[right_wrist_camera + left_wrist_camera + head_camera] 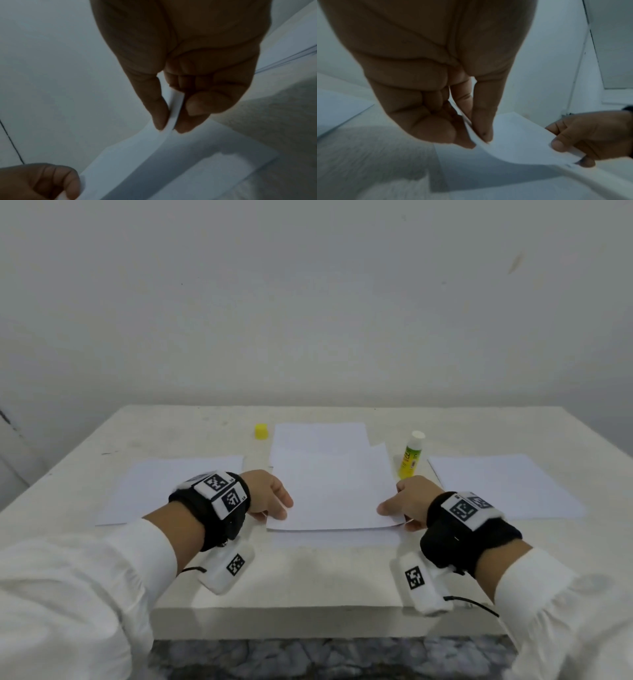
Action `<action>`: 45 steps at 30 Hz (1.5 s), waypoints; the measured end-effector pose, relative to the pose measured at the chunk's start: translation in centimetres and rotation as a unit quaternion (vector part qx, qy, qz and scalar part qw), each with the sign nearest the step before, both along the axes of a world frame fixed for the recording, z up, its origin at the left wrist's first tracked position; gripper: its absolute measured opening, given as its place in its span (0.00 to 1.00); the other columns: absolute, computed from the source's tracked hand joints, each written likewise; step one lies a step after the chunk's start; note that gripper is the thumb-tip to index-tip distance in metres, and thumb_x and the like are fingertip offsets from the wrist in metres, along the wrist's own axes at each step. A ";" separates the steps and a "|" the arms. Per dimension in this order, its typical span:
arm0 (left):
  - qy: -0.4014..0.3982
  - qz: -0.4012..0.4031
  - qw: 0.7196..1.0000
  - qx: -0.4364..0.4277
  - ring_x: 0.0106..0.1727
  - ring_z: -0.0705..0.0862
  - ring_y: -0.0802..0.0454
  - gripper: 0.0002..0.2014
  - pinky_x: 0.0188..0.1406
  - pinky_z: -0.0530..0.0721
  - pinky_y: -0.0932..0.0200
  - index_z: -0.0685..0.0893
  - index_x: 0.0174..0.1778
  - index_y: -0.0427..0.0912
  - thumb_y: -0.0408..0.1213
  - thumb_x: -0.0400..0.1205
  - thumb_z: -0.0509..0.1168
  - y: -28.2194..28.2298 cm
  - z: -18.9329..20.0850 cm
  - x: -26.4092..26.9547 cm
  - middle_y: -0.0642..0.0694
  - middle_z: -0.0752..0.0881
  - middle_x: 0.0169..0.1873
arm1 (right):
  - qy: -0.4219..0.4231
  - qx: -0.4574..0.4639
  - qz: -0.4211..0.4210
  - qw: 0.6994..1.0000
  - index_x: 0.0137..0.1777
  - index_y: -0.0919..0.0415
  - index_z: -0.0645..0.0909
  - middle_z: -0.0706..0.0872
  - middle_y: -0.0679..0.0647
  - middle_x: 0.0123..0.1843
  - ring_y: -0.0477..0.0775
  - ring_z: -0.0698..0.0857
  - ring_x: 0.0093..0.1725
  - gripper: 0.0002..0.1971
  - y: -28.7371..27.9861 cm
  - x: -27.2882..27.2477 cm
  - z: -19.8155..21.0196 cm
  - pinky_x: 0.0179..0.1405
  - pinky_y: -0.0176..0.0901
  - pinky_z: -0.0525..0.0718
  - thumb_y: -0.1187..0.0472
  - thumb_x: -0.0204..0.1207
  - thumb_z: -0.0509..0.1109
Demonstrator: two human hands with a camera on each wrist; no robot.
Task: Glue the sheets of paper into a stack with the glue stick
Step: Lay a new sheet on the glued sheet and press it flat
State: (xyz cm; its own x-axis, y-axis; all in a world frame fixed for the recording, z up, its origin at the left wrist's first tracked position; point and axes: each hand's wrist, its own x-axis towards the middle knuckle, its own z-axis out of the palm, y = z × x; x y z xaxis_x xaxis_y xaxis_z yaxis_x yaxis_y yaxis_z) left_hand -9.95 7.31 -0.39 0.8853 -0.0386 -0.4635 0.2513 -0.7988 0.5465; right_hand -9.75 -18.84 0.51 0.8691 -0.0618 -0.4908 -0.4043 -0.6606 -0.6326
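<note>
Both hands (337, 501) pinch a sheet (334, 491) above the table (308, 577)

Right hand (181, 75) pinches the lifted sheet (137, 155) by its corner.

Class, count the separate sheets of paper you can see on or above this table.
4: held sheet pinched by left hand and right hand; centre sheet beneath; left sheet; right sheet. More may hide underneath.
</note>
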 end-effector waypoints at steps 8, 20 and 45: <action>0.026 -0.038 0.997 0.058 0.28 0.79 0.56 0.09 0.33 0.79 0.68 0.86 0.46 0.50 0.33 0.75 0.75 -0.9 -0.8 -0.2 0.50 0.80 0.30 | 0.040 -0.122 0.108 0.986 0.48 0.66 0.79 0.82 0.57 0.35 0.52 0.77 0.28 0.13 -0.3 0.3 -0.1 0.23 0.36 0.73 0.58 0.73 0.76; 0.024 -0.056 0.995 0.076 0.27 0.78 0.59 0.08 0.28 0.74 0.72 0.87 0.44 0.51 0.35 0.74 0.76 -0.6 -0.5 -1.2 0.55 0.81 0.25 | 0.031 -0.153 0.141 0.978 0.32 0.63 0.75 0.80 0.54 0.27 0.50 0.75 0.24 0.15 -0.8 0.8 -0.5 0.25 0.36 0.71 0.57 0.72 0.76; -0.008 -0.059 0.994 0.092 0.30 0.78 0.61 0.07 0.30 0.73 0.70 0.87 0.44 0.49 0.34 0.74 0.75 -0.6 -0.7 -2.5 0.55 0.81 0.30 | 0.026 -0.167 0.169 0.971 0.39 0.64 0.77 0.82 0.54 0.30 0.50 0.75 0.26 0.13 -0.9 1.0 -0.8 0.26 0.35 0.72 0.57 0.71 0.78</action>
